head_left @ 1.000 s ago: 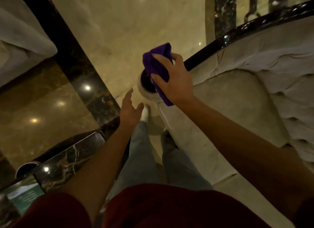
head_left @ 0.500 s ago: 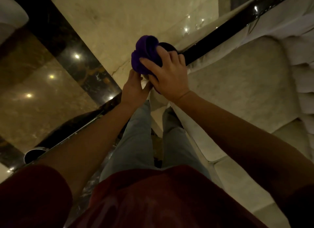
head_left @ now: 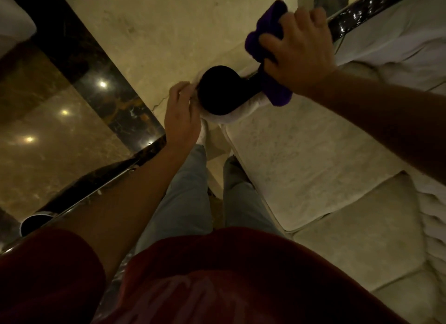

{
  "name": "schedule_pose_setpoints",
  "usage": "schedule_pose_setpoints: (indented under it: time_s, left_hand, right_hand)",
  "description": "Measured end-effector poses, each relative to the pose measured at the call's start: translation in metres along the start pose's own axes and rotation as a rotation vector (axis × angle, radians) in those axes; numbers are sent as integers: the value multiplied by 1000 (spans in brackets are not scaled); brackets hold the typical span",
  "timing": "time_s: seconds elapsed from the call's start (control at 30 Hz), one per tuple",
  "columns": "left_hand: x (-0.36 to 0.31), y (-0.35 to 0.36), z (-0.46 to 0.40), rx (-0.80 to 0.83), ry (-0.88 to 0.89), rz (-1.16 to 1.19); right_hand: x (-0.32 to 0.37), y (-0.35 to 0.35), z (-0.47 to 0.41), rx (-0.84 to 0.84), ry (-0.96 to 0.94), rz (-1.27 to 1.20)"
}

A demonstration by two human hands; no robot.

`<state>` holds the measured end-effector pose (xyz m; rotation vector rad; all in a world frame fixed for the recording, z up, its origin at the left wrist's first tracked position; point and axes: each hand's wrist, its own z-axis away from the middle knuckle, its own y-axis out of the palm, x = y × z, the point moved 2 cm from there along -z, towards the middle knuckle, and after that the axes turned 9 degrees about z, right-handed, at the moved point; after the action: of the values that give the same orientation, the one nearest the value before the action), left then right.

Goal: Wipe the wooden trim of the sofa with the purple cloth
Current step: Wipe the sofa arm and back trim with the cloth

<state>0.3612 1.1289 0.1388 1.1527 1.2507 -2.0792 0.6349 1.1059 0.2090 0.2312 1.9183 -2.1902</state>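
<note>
The sofa's dark glossy wooden trim point(head_left: 362, 12) runs along the top of its arm and ends in a round black knob point(head_left: 218, 92). My right hand point(head_left: 299, 51) presses the purple cloth point(head_left: 268, 34) over the trim a little beyond the knob, with the cloth wrapped around the rail and bunched under my fingers. My left hand point(head_left: 182, 116) rests against the pale upholstered end of the arm beside the knob, fingers curled on the fabric. The stretch of trim under the cloth is hidden.
Cream sofa cushions point(head_left: 313, 159) fill the right side. A polished marble floor point(head_left: 169, 22) with a dark inlaid band point(head_left: 96, 65) lies to the left. A dark marble-topped table edge point(head_left: 79, 198) stands by my left arm. My legs point(head_left: 193, 191) stand beside the sofa front.
My right hand has slid the cloth off the round knob and further along the trim to the upper right. My left hand has stayed at the end of the arm.
</note>
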Motion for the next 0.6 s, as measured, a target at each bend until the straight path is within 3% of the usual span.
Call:
schedule_pose_setpoints:
  time_s: [0.17,0.4,0.53,0.6]
  left_hand:
    - [-8,3,-1,-25,-3,52]
    - [-24,15,-5,-76,-20,111]
    - [-45,27,-10,-48,106,-8]
    - [-56,34,-15,-29,149,-87]
  right_hand:
    - [25,4,0,-22,159,-184]
    - [90,4,1,-54,243,-479]
    - [62,8,8,-25,22,-369]
    - [38,8,13,-37,0,-357]
